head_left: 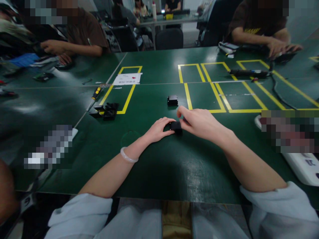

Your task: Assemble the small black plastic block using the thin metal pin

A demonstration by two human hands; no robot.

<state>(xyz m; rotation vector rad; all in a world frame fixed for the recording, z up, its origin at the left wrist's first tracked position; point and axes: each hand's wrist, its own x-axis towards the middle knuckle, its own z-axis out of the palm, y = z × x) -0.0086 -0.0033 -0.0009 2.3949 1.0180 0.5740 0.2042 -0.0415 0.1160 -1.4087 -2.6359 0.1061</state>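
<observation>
A small black rectangular block (176,127) rests on the green table in front of me. The thumb and fingers of my left hand (159,129) grip its left side. At its right edge is my right hand (198,122), with the fingers curled in; whatever they may pinch is hidden. Just beyond my hands lies a second black block (172,100) with small metal-looking bits at its corners. Farther left, several black plastic parts (106,111) sit in a cluster by a yellow tape outline.
A yellow-and-black screwdriver (96,93) and a printed sheet (128,79) lie to the left. Yellow tape rectangles (216,96) mark the table. A black corded tool (249,73) is at the far right. White blurred-over devices flank me. People sit across the table.
</observation>
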